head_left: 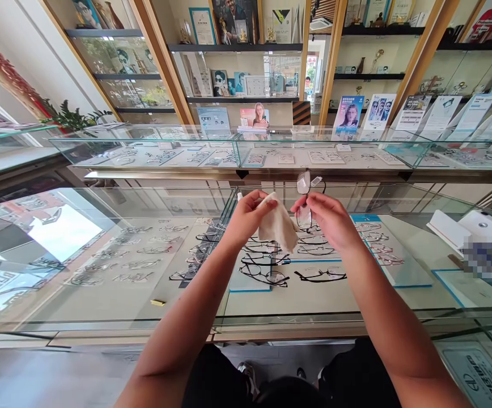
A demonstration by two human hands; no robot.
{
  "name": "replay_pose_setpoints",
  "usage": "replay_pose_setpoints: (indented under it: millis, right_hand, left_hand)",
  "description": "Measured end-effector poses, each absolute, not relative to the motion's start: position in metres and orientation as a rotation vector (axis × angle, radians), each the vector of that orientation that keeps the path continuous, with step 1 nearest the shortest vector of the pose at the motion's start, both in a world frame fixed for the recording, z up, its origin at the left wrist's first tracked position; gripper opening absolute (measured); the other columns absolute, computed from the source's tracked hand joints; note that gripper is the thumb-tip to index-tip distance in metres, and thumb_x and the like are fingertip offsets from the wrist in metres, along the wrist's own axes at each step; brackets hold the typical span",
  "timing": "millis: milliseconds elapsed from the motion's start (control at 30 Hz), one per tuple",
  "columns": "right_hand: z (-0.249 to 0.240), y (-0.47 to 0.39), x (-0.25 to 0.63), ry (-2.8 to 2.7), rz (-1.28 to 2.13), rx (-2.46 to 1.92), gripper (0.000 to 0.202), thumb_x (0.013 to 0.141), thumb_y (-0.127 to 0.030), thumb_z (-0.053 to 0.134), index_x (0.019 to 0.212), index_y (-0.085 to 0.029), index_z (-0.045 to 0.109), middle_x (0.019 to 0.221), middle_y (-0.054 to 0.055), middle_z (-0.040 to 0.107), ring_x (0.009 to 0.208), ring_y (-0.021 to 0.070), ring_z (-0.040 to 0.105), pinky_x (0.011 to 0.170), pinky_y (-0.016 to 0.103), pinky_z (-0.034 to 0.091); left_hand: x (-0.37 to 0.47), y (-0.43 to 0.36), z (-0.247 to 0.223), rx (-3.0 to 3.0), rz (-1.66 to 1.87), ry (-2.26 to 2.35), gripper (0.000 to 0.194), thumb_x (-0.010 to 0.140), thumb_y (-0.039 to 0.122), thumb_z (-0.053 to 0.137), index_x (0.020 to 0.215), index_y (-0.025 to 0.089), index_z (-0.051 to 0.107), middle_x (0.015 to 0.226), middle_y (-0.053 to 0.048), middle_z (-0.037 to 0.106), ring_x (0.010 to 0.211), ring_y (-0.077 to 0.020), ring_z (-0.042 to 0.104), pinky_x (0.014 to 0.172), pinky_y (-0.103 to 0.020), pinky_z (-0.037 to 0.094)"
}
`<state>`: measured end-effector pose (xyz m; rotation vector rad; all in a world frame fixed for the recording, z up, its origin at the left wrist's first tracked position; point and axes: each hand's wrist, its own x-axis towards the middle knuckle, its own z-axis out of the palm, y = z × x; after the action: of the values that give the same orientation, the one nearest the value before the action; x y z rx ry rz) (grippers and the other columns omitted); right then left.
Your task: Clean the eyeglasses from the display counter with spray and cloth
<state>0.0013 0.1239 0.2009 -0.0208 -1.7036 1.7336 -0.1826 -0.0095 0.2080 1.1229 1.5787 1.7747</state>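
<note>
Above the glass display case, my left hand (252, 211) is closed on a cream cleaning cloth (278, 225), which hangs down from the fingers. To its right, my right hand (327, 218) pinches a pair of eyeglasses (304, 183) near the bridge. The glasses are turned on end, one lens above the fingers and the other below. A small white tag shows by the upper temple arm. The lower lens is close to the cloth's edge; whether they touch I cannot tell.
Beneath my hands, the glass case (246, 326) holds rows of spectacle frames (265, 275). A white box-like object (475, 229) stands on the right. A second glass counter (212, 174) runs across behind, with brochure stands (350, 116) on it.
</note>
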Motion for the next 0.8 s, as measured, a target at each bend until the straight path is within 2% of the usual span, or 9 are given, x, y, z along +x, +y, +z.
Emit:
replay_pose_setpoints:
  millis: [133,267,433,533,600,667,733,800]
  right_hand:
    - [0.197,0.115,-0.005,-1.881,1.750,-0.024,0.026,0.104,-0.048,0.073,0.097,-0.026,0.085,0.100,0.005,0.082,0.091,0.0192,0.066,0.083,0.035,0.047]
    - [0.191,0.109,-0.013,-1.887,1.729,-0.064,0.028,0.103,-0.049,0.071,0.095,-0.025,0.084,0.098,0.005,0.083,0.089,0.0190,0.065,0.084,0.036,0.047]
    - [0.182,0.109,-0.021,-1.784,1.732,-0.129,0.030,0.099,-0.052,0.074,0.092,-0.025,0.084,0.094,0.004,0.080,0.088,0.0188,0.066,0.081,0.035,0.046]
    - [0.178,0.111,-0.024,-1.738,1.714,-0.147,0.029,0.097,-0.052,0.077,0.091,-0.025,0.084,0.093,0.003,0.079,0.085,0.0184,0.064,0.081,0.034,0.046]
    - [0.176,0.112,-0.026,-1.739,1.711,-0.153,0.029,0.096,-0.053,0.077,0.090,-0.025,0.083,0.091,0.003,0.079,0.084,0.0185,0.063,0.080,0.035,0.046]
    - [0.174,0.113,-0.027,-1.753,1.717,-0.139,0.029,0.096,-0.052,0.077,0.089,-0.025,0.082,0.089,0.003,0.078,0.082,0.0186,0.063,0.079,0.035,0.046]
    - [0.174,0.113,-0.028,-1.776,1.722,-0.114,0.029,0.097,-0.052,0.076,0.089,-0.024,0.082,0.089,0.003,0.078,0.082,0.0186,0.063,0.079,0.035,0.046]
    - [0.174,0.113,-0.028,-1.810,1.722,-0.090,0.030,0.098,-0.052,0.075,0.090,-0.024,0.082,0.092,0.004,0.080,0.083,0.0185,0.064,0.081,0.035,0.048]
  left_hand:
    - [-0.190,-0.007,0.207,1.003,1.933,1.553,0.053,0.074,0.062,0.093,0.084,0.021,0.061,0.071,0.003,0.065,0.058,-0.0102,0.054,0.052,-0.021,0.037]
    - [-0.187,-0.001,0.201,0.985,2.087,1.404,0.049,0.076,0.054,0.093,0.083,0.022,0.057,0.075,0.004,0.060,0.061,-0.0094,0.053,0.053,-0.020,0.041]
    - [-0.170,0.006,0.188,1.163,2.149,1.261,0.046,0.090,0.054,0.089,0.088,0.023,0.054,0.081,0.003,0.063,0.066,-0.0098,0.057,0.057,-0.022,0.049]
    - [-0.163,0.009,0.180,1.337,2.172,1.216,0.044,0.095,0.057,0.086,0.092,0.023,0.057,0.109,-0.005,0.074,0.075,-0.0110,0.064,0.063,-0.025,0.057]
    - [-0.161,0.009,0.176,1.407,2.158,1.204,0.043,0.097,0.058,0.084,0.097,0.023,0.059,0.137,-0.012,0.072,0.079,-0.0118,0.068,0.065,-0.029,0.061]
    - [-0.163,0.009,0.174,1.478,2.132,1.254,0.039,0.101,0.058,0.079,0.098,0.023,0.061,0.148,-0.014,0.068,0.080,-0.0126,0.068,0.066,-0.032,0.063]
    - [-0.166,0.008,0.173,1.582,2.135,1.379,0.040,0.108,0.061,0.068,0.095,0.023,0.065,0.143,-0.015,0.071,0.092,-0.0172,0.072,0.078,-0.036,0.065]
    - [-0.169,0.007,0.173,1.675,2.169,1.529,0.046,0.112,0.061,0.059,0.091,0.022,0.069,0.133,-0.015,0.074,0.116,-0.0240,0.073,0.098,-0.043,0.064]
